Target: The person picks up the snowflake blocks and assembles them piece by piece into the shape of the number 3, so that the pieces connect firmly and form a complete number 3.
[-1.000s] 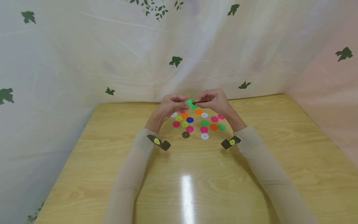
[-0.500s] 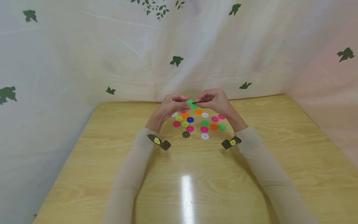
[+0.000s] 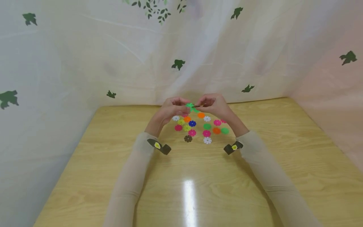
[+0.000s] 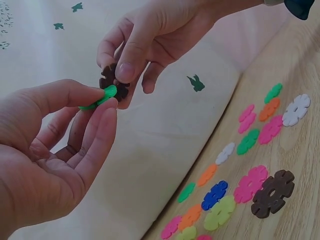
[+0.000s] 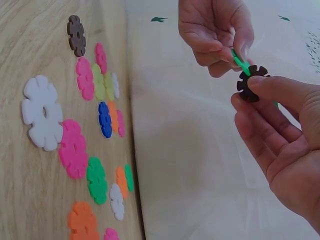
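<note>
Over the far part of the table, my left hand [image 3: 173, 108] pinches a green notched plastic disc [image 4: 111, 91] between thumb and fingers. My right hand [image 3: 216, 103] holds a dark brown notched disc [image 5: 245, 91], thumb laid on its face. The two discs meet edge to edge at an angle, the green one at a notch side of the brown one. Part of each disc is hidden behind fingers. In the right wrist view, a bit of green also shows below the brown disc, near the right fingers.
Loose flower-shaped discs lie spread on the wooden table [image 3: 215, 176] beneath the hands: a blue one [image 3: 192, 123], a brown one [image 3: 188, 138], a white one [image 3: 207, 140], and several pink, orange, yellow and green ones. A patterned cloth [image 3: 136, 63] hangs behind the table.
Both hands have shifted slightly left, still holding the same discs together. The head view has tilted a little; the loose discs stay where they lay.
</note>
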Tool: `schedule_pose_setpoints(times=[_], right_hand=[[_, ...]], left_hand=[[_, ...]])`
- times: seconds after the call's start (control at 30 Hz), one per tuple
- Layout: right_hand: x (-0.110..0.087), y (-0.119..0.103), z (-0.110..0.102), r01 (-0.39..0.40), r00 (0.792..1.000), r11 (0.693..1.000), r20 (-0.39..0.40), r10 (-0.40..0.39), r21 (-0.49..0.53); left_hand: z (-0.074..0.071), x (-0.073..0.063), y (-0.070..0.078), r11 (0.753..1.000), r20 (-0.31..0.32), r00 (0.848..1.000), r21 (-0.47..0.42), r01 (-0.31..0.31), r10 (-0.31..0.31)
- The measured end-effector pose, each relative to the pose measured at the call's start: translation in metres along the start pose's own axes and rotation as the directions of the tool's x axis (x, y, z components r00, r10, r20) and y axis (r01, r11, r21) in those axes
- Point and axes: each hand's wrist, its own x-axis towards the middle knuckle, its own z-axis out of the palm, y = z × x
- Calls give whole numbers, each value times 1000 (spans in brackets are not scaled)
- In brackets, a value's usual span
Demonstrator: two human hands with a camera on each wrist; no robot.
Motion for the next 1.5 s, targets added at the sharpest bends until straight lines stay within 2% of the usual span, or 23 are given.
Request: schedule_pose_setpoints(times=[0.13,0.3,0.5,0.6,0.7,0.83,0.93,1.03,1.13,1.27,1.5], right_hand=[[1,1,-6,-1,1000,998,30,3,-69],[3,2,-16,8,994,988,109,9,-152],[0,2,-28,-14,974,967,215,71,-256],[-5,6,-32,-25,952,950,284,118,-310],[-10,11,-34,-43,918,942,359,168,-332],[-17,18,-32,-34,853,936,478,210,-351],[-23,25,-28,1,807,934,551,210,-357],[-29,29,-24,18,778,935,592,209,-353],[-34,32,-21,13,761,928,605,233,-373],[-38,35,-18,2,755,919,603,258,-395],[-39,41,-12,53,753,929,625,204,-367]], left_hand=[[0,0,0,1000,-3,1000,-8,5,-5],[0,0,0,1000,-9,1000,-16,2,-2],[-3,2,-2,1000,-14,1000,-4,-16,16],[-5,3,-3,1000,-16,1000,-5,-16,16],[-6,4,-3,1000,-20,1000,-4,-16,16],[-7,4,-5,1000,-22,1000,0,-13,13],[-7,4,-6,1000,-25,1000,-5,-7,7],[-6,4,-8,1000,-24,1000,-18,-7,6],[-5,5,-9,999,-20,1000,-33,-7,6],[-5,4,-11,999,-20,1000,-35,-12,11],[-5,3,-12,999,-20,999,-20,-27,26]])
